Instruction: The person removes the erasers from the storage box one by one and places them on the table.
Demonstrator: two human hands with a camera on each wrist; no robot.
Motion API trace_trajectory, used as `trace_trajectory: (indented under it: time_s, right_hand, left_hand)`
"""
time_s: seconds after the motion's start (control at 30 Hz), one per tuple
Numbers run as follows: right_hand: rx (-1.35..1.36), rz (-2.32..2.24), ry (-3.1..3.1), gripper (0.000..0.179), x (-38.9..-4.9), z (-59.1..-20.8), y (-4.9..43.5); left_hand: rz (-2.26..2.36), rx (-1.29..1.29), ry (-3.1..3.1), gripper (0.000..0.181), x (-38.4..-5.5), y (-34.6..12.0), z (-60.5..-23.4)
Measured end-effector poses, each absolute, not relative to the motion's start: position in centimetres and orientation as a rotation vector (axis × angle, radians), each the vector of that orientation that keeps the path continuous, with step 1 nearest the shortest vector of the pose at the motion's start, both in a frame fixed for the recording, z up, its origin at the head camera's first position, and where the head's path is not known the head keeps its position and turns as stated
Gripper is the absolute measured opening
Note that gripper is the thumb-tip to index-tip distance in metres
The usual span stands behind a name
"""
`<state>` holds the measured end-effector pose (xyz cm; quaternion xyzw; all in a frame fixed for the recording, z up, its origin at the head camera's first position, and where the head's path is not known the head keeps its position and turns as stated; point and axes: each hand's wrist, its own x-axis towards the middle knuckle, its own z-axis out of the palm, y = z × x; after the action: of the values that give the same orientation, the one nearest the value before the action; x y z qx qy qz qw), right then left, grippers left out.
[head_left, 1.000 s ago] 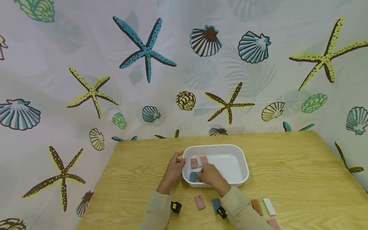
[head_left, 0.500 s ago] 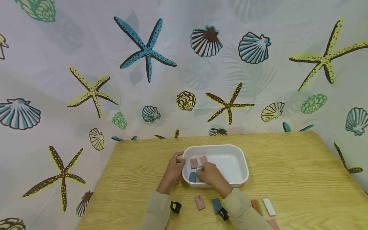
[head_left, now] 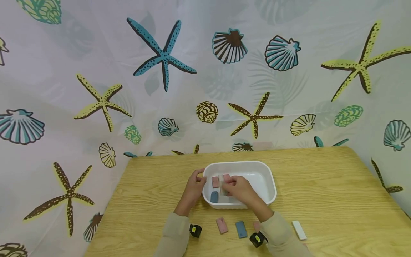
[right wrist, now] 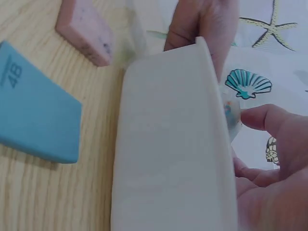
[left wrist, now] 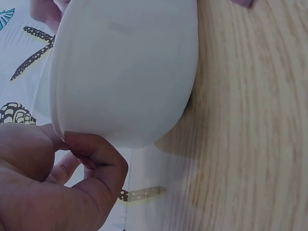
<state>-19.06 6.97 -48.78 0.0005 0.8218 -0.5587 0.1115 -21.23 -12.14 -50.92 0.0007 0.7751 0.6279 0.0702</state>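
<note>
My left hand (head_left: 194,186) grips the left rim of a white plastic tub (head_left: 239,163), thumb and fingers at its edge in the left wrist view. Over the tub's left part, my right hand (head_left: 243,191) pinches a whitish eraser (head_left: 222,188); coloured print shows on this eraser (right wrist: 233,115) in the right wrist view. Behind it lie a pink eraser (head_left: 215,182) and another pink eraser (head_left: 226,177), the latter partly hidden by the hand. A blue eraser (head_left: 214,197) sits in the tub's near left corner.
On the wooden table (head_left: 154,185) before the tub lie a pink eraser (head_left: 222,225), a blue eraser (head_left: 241,229) marked 4B and a white eraser (head_left: 299,230). Another pink eraser (head_left: 257,226) shows beside the right sleeve (head_left: 279,232). A patterned cloth (head_left: 179,103) hangs behind.
My right hand has lifted the whitish eraser from beside the blue one and moved it away from me, towards the pink erasers. My left hand stays on the rim.
</note>
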Motion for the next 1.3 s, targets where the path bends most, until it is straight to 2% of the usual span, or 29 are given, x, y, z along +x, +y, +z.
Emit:
trace_trajectory:
  time_s: [0.17, 0.43, 0.97, 1.3]
  right_hand:
    - [0.026, -1.807, 2.244, 0.03, -18.3, -48.1, 8.0]
    - [-0.025, -1.879, 2.147, 0.033, -16.6, -47.0, 9.5]
    - [-0.099, -1.901, 2.117, 0.033, -14.0, -45.5, 12.1]
    - [-0.119, -1.718, 2.233, 0.031, -11.1, -47.2, 13.4]
  left_hand:
    - [1.87, -0.015, 2.328, 0.039, -20.4, -11.8, -49.1]
    - [1.834, -0.047, 2.407, 0.036, -21.9, -12.1, -52.3]
    - [1.819, -0.045, 2.416, 0.036, -22.3, -12.2, -52.7]
    - [1.838, -0.054, 2.392, 0.036, -22.1, -12.2, -52.8]
